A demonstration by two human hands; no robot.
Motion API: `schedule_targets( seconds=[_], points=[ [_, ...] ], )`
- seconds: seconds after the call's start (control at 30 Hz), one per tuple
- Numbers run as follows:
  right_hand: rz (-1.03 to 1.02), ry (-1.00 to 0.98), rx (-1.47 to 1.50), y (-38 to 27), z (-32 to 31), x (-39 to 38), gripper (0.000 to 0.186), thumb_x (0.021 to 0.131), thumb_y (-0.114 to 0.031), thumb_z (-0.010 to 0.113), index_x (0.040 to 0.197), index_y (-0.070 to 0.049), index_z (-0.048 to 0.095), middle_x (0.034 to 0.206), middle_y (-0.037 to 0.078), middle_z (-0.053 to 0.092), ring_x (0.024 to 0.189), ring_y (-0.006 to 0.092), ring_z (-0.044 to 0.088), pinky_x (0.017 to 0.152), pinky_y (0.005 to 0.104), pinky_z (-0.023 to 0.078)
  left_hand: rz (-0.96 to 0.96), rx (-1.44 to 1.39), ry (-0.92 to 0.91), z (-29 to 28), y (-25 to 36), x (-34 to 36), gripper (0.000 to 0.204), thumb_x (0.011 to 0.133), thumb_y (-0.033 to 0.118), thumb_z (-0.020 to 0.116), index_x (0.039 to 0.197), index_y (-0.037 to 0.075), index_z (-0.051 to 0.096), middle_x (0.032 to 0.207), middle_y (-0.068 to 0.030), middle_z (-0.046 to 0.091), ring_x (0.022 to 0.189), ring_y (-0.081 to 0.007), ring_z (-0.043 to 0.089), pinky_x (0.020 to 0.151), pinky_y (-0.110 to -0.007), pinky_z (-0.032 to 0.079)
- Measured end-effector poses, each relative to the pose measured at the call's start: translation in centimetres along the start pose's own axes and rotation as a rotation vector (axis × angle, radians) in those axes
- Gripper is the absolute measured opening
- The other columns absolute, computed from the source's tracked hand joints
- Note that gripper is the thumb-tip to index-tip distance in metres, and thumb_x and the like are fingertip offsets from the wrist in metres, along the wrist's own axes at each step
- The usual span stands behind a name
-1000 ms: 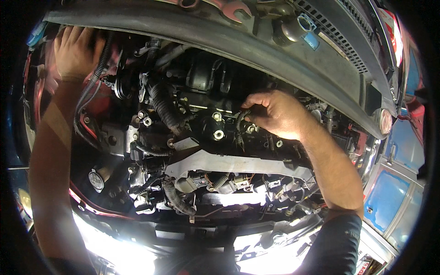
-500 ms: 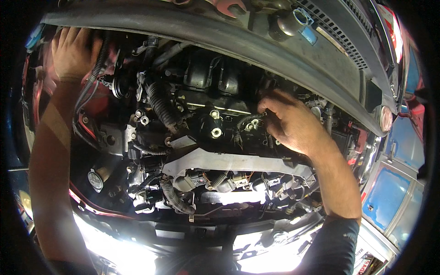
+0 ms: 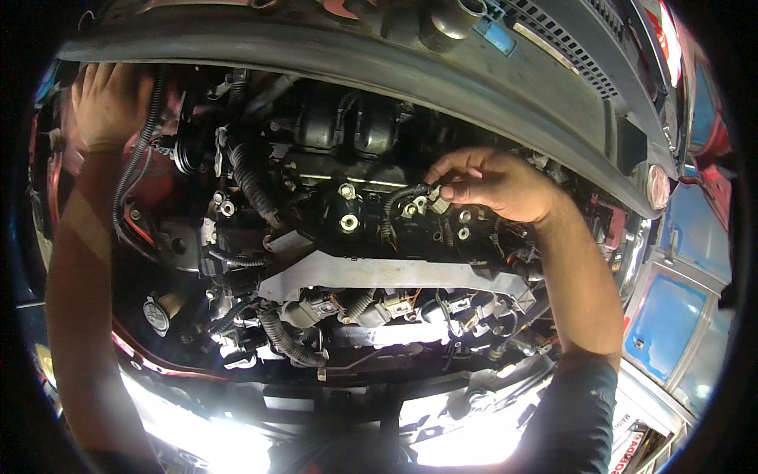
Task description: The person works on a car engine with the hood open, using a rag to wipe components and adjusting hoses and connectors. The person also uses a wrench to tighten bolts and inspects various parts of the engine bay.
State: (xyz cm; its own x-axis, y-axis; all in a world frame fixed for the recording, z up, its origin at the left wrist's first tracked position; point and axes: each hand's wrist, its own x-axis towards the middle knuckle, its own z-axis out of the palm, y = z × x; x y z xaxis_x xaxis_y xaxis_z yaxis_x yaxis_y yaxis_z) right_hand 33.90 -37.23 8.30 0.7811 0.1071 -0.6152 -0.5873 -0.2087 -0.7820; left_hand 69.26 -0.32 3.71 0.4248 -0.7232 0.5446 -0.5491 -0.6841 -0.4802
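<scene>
the right hand (image 3: 504,188) pinches a pale connector (image 3: 438,203) on a dark wire (image 3: 388,212) over the engine (image 3: 335,238), while the left hand (image 3: 109,109) lies near the cowl (image 3: 332,67), its grip impossible to tell. handling the connector looks like the step in hand; moving it next would call for slack wire.

A white panel (image 3: 646,412) at the lower right bears dark capital letters and a red-and-white label (image 3: 633,452) just beside it carries more, while the round cap's (image 3: 156,314) markings are too small to read.
</scene>
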Motion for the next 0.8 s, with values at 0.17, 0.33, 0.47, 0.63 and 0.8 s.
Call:
schedule_targets(
  seconds=[0.17, 0.33, 0.47, 0.63, 0.8],
  points=[
    [0.090, 0.001, -0.005, 0.2, -0.3, 0.2, 0.032, 0.094, -0.025, 0.067, 0.120, -0.006, 0.067, 0.102, 0.004, 0.068, 0.090, 0.0119, 0.061, 0.083, 0.0251, 0.048, 0.043, -0.015, 0.039, 0.3, -0.5, 0.0, 0.043, 0.086, 0.040, 0.063, 0.121, 0.015, 0.063, 0.120, -0.0074, 0.062, 0.117, -0.0301, 0.056, 0.100, -0.049, 0.040],
    [0.072, -0.016, 0.140, 0.0, -0.1, 0.2, 0.030, 0.096, -0.024, 0.064, 0.120, -0.006, 0.066, 0.101, 0.002, 0.065, 0.079, 0.0120, 0.056, 0.074, 0.0250, 0.047, 0.030, -0.008, 0.012, 0.3, -0.5, -0.1, 0.045, 0.087, 0.041, 0.062, 0.123, 0.015, 0.062, 0.121, -0.0080, 0.062, 0.118, -0.0301, 0.055, 0.100, -0.048, 0.040],
    [0.153, -0.066, 0.297, 0.5, -0.3, 0.4, 0.031, 0.096, -0.024, 0.065, 0.121, -0.006, 0.065, 0.103, 0.001, 0.063, 0.076, 0.0126, 0.052, 0.071, 0.0265, 0.047, 0.019, 0.016, -0.005, 0.0, -0.3, -0.1, 0.045, 0.087, 0.041, 0.062, 0.123, 0.014, 0.062, 0.121, -0.0083, 0.062, 0.118, -0.0299, 0.055, 0.100, -0.047, 0.040],
    [0.212, -0.067, 0.485, 0.9, -0.4, 0.3, 0.037, 0.096, -0.024, 0.068, 0.124, 0.000, 0.062, 0.104, 0.003, 0.062, 0.076, 0.0149, 0.056, 0.070, 0.0297, 0.050, 0.025, -0.010, 0.015, -0.1, -0.2, 0.0, 0.045, 0.087, 0.041, 0.062, 0.124, 0.014, 0.062, 0.122, -0.0080, 0.062, 0.117, -0.0296, 0.055, 0.100, -0.047, 0.040],
    [0.054, -0.055, 0.532, 0.1, -0.2, -1.1, 0.040, 0.094, -0.018, 0.070, 0.128, 0.001, 0.060, 0.106, 0.006, 0.065, 0.088, 0.0217, 0.066, 0.084, 0.0373, 0.057, -0.014, -0.009, -0.043, 0.0, -0.1, 0.0, 0.046, 0.087, 0.040, 0.062, 0.124, 0.014, 0.062, 0.121, -0.0078, 0.062, 0.117, -0.0296, 0.056, 0.100, -0.047, 0.040]
  ],
)
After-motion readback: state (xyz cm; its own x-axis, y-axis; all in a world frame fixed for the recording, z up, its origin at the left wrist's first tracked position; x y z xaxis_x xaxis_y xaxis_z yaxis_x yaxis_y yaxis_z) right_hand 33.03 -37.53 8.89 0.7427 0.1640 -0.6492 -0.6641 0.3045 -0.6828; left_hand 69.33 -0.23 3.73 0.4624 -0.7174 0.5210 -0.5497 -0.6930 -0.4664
